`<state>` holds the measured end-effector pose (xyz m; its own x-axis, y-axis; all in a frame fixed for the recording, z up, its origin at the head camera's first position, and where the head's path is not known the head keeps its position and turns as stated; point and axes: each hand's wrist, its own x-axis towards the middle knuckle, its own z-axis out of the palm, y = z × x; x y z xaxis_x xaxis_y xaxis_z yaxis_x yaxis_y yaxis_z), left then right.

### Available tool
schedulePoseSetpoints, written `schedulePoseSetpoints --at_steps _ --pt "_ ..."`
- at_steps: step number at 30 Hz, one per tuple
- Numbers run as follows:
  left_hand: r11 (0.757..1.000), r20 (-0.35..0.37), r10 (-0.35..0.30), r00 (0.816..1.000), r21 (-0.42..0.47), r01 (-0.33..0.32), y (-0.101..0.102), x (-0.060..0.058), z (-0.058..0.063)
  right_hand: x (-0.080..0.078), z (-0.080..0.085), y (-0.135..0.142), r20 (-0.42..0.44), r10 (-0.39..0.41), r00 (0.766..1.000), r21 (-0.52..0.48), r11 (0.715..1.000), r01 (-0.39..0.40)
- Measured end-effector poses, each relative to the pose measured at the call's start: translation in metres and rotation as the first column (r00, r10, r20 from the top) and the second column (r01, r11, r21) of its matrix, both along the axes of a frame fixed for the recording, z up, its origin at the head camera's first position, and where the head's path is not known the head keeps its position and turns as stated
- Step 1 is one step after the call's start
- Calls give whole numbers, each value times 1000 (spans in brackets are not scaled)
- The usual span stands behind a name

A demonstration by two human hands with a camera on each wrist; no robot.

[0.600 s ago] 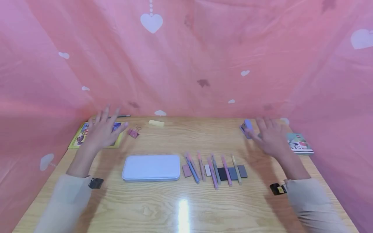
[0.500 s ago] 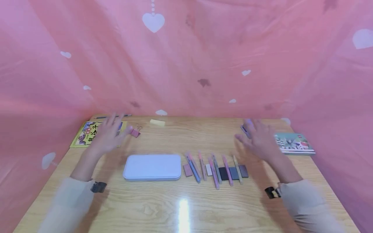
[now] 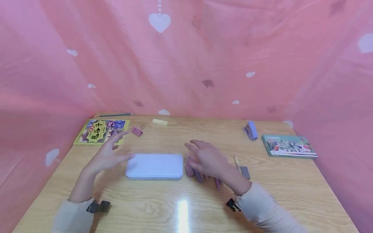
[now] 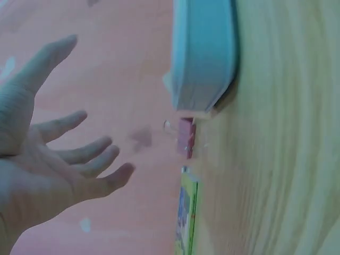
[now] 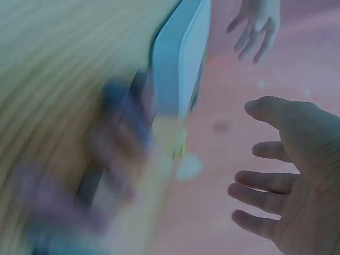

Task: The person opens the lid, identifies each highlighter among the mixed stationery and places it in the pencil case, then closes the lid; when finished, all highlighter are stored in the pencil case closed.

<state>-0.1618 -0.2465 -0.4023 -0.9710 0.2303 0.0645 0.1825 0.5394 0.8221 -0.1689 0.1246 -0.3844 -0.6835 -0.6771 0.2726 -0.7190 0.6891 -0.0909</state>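
- Booklet (image 3: 100, 131): yellow cover, flat at the table's far left corner; its edge shows in the left wrist view (image 4: 186, 218).
- Pencil (image 3: 115, 114): lies along the far edge, behind the booklet.
- Left hand (image 3: 108, 154): fingers spread and relaxed, grasping nothing; hovers just left of the case, palm open in the wrist view (image 4: 48, 159).
- Binder clip (image 3: 137, 130): pink, between booklet and yellow eraser; seen beyond the case's end in the left wrist view (image 4: 186, 137).
- Case (image 3: 154, 166): pale blue, lid closed, flat on the table (image 3: 175, 207) at front centre, between the two hands; apart from both.
- Eraser (image 3: 160, 122): yellow block near the far edge.
- Right hand (image 3: 207, 158): fingers extended and loose, holding nothing; hovers over the row of pens, just right of the case. Wrist view (image 5: 289, 180) blurred.
- Pens (image 3: 201, 176): mostly hidden under the right hand; whether it touches them cannot be told.
- Dark block (image 3: 245, 172): right end of the row, uncovered.
- Stapler (image 3: 250, 130): lilac, far right.
- Box (image 3: 288, 146): green, flat, at the right edge.
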Motion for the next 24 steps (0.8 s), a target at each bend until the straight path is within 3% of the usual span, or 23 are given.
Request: schedulePoseSetpoints --at_steps 4,8,11,14,20,24 --pt "994 111 -102 989 49 97 -9 1 -7 5 -2 -40 64 48 997 49 997 -52" --pt "971 178 -239 955 49 234 -10 -1 -20 12 -8 -76 126 76 989 118 989 -91" --pt "961 221 -277 935 45 274 -8 0 -28 15 -14 -96 147 110 983 162 978 -133" --pt "963 244 -258 935 -8 268 -3 1 -34 18 -21 -109 149 131 980 202 966 -160" --pt "962 201 -159 967 -189 197 8 2 -38 22 -30 -124 108 99 989 245 962 -123" --pt "961 178 -132 975 -218 170 12 1 -40 24 -33 -133 56 79 995 284 954 -92"
